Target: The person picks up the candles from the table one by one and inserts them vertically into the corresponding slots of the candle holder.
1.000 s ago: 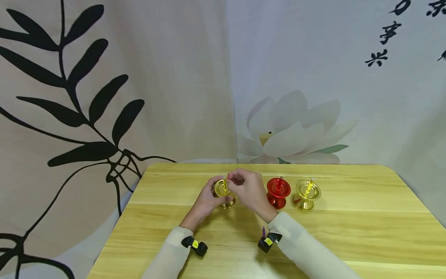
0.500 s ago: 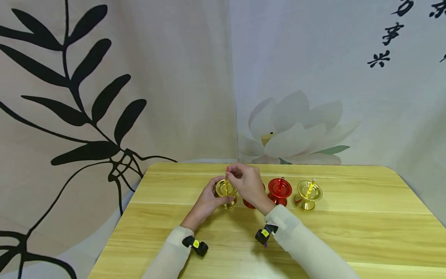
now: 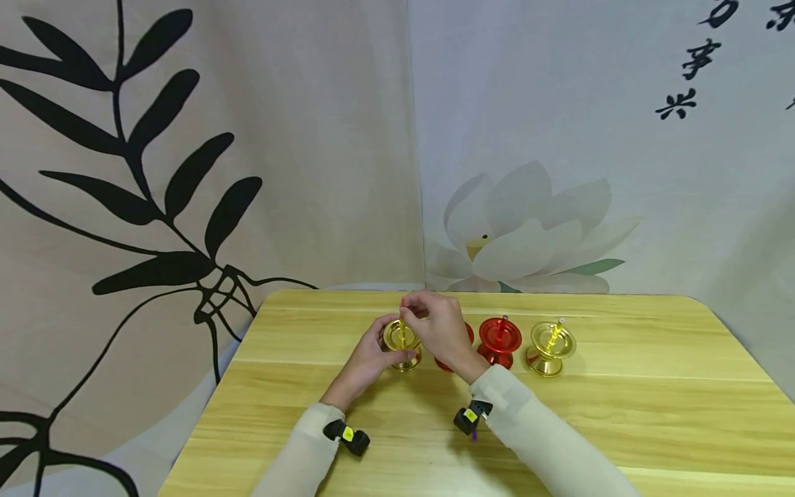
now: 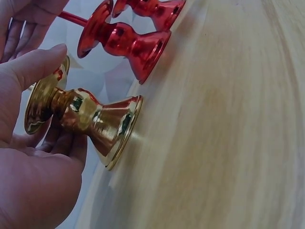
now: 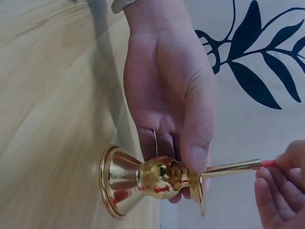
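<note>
A gold candle holder (image 3: 402, 343) stands on the wooden table (image 3: 621, 414), left of centre. My left hand (image 3: 377, 351) grips its stem, thumb (image 4: 34, 62) against the rim of the cup. A thin gold stick with a red tip (image 5: 233, 167) rises from the cup. My right hand (image 3: 413, 306) pinches the top end of that stick. In the right wrist view the gold candle holder (image 5: 152, 182) is seen from the side, with the left hand (image 5: 167, 95) wrapped behind it and my right fingertips (image 5: 281, 191) at the stick's red end.
To the right stand a red holder (image 3: 499, 339) and a second gold holder (image 3: 549, 346) with a yellow stick. Another red holder (image 3: 448, 362) is partly hidden behind my right wrist. Printed curtains hang close behind the table's far edge.
My right hand has risen slightly with the stick's top pinched. A second red holder now shows beside my right wrist. The left hand keeps its grip.
</note>
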A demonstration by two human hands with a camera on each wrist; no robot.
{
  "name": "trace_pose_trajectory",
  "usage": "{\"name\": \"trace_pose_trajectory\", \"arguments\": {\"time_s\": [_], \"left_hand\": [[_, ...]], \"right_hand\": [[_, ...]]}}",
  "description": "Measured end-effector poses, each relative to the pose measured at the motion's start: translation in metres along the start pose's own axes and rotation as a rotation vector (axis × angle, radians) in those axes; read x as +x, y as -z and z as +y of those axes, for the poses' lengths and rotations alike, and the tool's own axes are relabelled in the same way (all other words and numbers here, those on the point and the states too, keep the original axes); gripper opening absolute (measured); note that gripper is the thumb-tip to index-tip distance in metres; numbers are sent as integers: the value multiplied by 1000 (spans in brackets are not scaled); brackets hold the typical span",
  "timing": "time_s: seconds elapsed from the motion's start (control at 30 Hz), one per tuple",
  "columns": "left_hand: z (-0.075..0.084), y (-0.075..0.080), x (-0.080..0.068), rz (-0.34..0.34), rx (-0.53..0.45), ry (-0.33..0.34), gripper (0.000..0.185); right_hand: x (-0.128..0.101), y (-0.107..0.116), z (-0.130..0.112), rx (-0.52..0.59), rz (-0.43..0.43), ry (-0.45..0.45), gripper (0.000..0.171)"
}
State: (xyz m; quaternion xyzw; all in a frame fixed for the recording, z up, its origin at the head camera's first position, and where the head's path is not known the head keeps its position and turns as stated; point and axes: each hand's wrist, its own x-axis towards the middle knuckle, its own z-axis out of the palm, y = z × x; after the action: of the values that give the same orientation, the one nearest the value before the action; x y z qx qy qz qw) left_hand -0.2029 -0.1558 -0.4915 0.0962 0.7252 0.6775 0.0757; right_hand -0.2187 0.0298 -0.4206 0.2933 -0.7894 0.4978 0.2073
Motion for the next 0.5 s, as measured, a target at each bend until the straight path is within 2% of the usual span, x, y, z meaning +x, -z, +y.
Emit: {"name": "trace_pose_trajectory", "arguments": {"time_s": [0.5], "left_hand": [[1,3,-2,-8,2,4,80]], "right_hand": [[-3,-7,4,-42,9,38,7]]}}
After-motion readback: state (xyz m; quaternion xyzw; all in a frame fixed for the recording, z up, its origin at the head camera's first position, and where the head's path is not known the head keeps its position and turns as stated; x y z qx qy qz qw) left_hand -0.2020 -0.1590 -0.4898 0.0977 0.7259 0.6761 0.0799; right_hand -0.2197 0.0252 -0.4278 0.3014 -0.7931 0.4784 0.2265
